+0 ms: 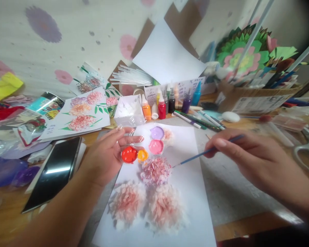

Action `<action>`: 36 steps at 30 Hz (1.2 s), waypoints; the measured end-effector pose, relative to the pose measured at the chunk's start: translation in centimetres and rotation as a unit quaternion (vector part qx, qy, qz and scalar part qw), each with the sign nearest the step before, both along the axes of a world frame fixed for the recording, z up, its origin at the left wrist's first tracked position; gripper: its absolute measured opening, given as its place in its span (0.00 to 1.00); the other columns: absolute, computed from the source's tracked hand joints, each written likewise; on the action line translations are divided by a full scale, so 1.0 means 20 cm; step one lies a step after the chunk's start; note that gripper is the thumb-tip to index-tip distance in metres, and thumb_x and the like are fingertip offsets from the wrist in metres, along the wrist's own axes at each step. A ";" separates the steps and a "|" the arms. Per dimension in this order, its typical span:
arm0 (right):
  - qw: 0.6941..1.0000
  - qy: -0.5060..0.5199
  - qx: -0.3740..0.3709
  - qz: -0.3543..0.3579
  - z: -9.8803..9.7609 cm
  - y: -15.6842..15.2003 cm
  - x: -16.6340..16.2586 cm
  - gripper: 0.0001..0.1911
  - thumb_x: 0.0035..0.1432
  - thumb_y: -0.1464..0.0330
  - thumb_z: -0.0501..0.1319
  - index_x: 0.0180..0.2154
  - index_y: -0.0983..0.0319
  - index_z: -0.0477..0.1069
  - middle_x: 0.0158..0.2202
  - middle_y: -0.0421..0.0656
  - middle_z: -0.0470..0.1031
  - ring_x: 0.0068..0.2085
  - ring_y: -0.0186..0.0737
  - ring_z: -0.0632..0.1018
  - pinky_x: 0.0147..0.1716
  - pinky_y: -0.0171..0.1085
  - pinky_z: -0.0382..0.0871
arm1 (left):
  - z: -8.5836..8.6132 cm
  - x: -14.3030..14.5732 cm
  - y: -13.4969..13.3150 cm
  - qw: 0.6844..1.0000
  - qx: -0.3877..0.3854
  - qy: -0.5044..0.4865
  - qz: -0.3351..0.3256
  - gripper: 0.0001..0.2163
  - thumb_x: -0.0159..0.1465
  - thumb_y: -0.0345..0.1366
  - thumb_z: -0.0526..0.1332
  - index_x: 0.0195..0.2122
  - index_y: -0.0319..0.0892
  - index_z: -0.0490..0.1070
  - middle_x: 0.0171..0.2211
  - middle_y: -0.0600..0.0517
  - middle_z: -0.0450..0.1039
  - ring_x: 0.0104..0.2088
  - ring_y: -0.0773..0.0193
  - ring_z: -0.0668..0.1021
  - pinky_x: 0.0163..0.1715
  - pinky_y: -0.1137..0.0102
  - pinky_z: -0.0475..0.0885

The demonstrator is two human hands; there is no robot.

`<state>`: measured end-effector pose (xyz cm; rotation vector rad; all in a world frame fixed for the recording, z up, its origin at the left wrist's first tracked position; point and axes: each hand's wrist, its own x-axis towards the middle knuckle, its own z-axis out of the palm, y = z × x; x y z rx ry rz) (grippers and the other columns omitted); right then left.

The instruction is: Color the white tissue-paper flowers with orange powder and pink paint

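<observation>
My left hand [109,151] grips a clear plastic paint palette [134,135] by its left side. Its round wells hold lilac paint [157,133], pink paint [156,146], red-orange paint [129,154] and yellow-orange paint [142,156]. In my right hand [243,157] is a thin blue paintbrush [195,156], pinched between thumb and fingers. The brush tip is at the right edge of a ruffled flower with pink and purple-red petal edges [156,171]. Below it on the white paper [195,212] are two paler peach flowers, one left [128,202] and one right [165,205].
Paint bottles [161,107] stand behind the paper, beside pens [187,120]. At left lie a black phone-like slab [54,173] and a sheet of painted flowers [79,115]. On the right are a cardboard box of brushes [260,97] and scissors [306,151].
</observation>
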<state>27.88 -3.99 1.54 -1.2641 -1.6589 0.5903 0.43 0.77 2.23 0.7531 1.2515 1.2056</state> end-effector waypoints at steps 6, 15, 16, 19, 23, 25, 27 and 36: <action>0.959 0.268 0.002 -0.088 -0.02 0.02 0.03 0.03 0.57 0.63 0.67 0.30 0.50 0.80 0.29 0.39 0.81 0.30 0.39 0.82 0.32 0.39 0.79 | -0.01 -0.01 -0.01 1.000 0.010 -0.014 -0.020 0.05 0.61 0.30 0.60 0.36 0.36 0.74 0.29 0.40 0.80 0.31 0.51 0.83 0.27 0.62 0.79; 0.985 0.164 0.005 -0.047 0.01 0.00 -0.04 0.06 0.54 0.59 0.68 0.29 0.53 0.81 0.30 0.43 0.83 0.33 0.41 0.83 0.35 0.39 0.81 | -0.02 -0.02 -0.02 0.999 -0.004 -0.026 -0.042 0.06 0.61 0.31 0.61 0.38 0.35 0.75 0.30 0.39 0.80 0.28 0.52 0.83 0.24 0.64 0.78; 0.982 0.182 0.003 -0.055 0.01 0.00 -0.03 0.05 0.55 0.60 0.68 0.29 0.52 0.81 0.30 0.42 0.83 0.33 0.41 0.83 0.36 0.39 0.81 | -0.02 -0.02 -0.02 0.999 -0.006 -0.025 -0.042 0.06 0.61 0.31 0.61 0.38 0.35 0.74 0.30 0.39 0.80 0.28 0.52 0.83 0.24 0.64 0.78; 0.959 0.270 -0.001 -0.082 -0.01 0.00 0.01 0.03 0.56 0.63 0.67 0.30 0.52 0.79 0.30 0.40 0.82 0.33 0.43 0.83 0.36 0.43 0.79 | -0.03 -0.01 -0.01 0.999 0.000 -0.022 -0.026 0.05 0.61 0.30 0.61 0.36 0.35 0.74 0.29 0.42 0.79 0.31 0.51 0.83 0.26 0.62 0.79; 0.963 0.254 -0.016 -0.087 -0.01 0.00 0.03 0.07 0.56 0.63 0.67 0.27 0.55 0.77 0.25 0.40 0.80 0.27 0.40 0.81 0.29 0.39 0.75 | -0.02 0.01 0.01 0.999 0.025 -0.022 0.021 0.03 0.60 0.26 0.60 0.33 0.37 0.73 0.29 0.46 0.78 0.33 0.52 0.83 0.26 0.63 0.79; 0.985 0.154 -0.017 -0.073 0.00 0.00 0.01 0.10 0.57 0.62 0.65 0.26 0.56 0.78 0.24 0.40 0.80 0.26 0.36 0.78 0.28 0.37 0.72 | -0.01 0.02 0.01 0.999 0.017 -0.008 0.038 0.04 0.61 0.26 0.58 0.32 0.37 0.73 0.30 0.46 0.78 0.32 0.53 0.83 0.25 0.62 0.79; 0.997 0.046 -0.008 -0.056 0.00 -0.01 0.00 0.12 0.59 0.60 0.63 0.25 0.55 0.78 0.23 0.40 0.80 0.24 0.34 0.76 0.26 0.35 0.70 | 0.00 0.03 0.01 0.999 0.006 0.005 0.039 0.05 0.62 0.27 0.57 0.32 0.37 0.73 0.29 0.46 0.78 0.30 0.53 0.83 0.24 0.62 0.79; 0.998 -0.054 0.033 0.009 0.01 -0.01 -0.03 0.14 0.61 0.57 0.61 0.27 0.57 0.74 0.22 0.37 0.81 0.23 0.31 0.79 0.22 0.28 0.71 | -0.02 0.01 0.02 0.999 0.011 0.020 0.030 0.06 0.62 0.27 0.57 0.35 0.35 0.74 0.28 0.43 0.78 0.29 0.51 0.83 0.24 0.61 0.79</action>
